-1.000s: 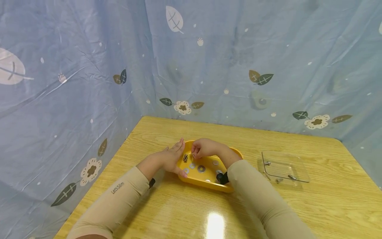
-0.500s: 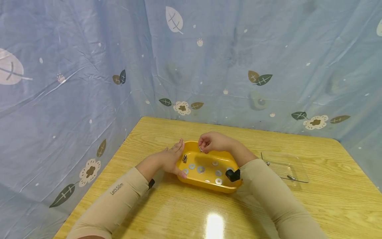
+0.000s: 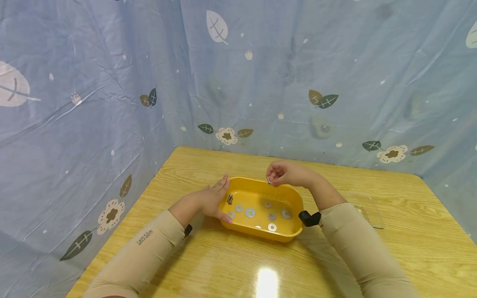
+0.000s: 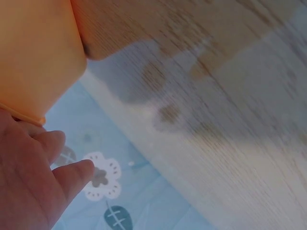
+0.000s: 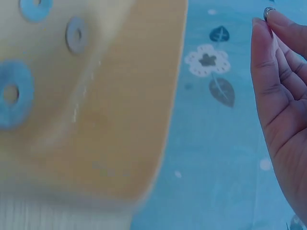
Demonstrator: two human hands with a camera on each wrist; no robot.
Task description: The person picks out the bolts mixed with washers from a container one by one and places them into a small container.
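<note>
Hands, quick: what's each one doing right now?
Left hand: open, resting against the yellow tray.
Right hand: closed, pinching a small metal piece.

Work booth: curtains (image 3: 246, 82), wooden table (image 3: 212, 265)

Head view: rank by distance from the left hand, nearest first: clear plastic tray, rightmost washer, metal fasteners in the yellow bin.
From the left hand:
1. Metal fasteners: left end of the yellow bin, beside the hand.
2. Rightmost washer: right end of the bin floor.
3. Clear plastic tray: right of the bin, partly behind the right sleeve.
</note>
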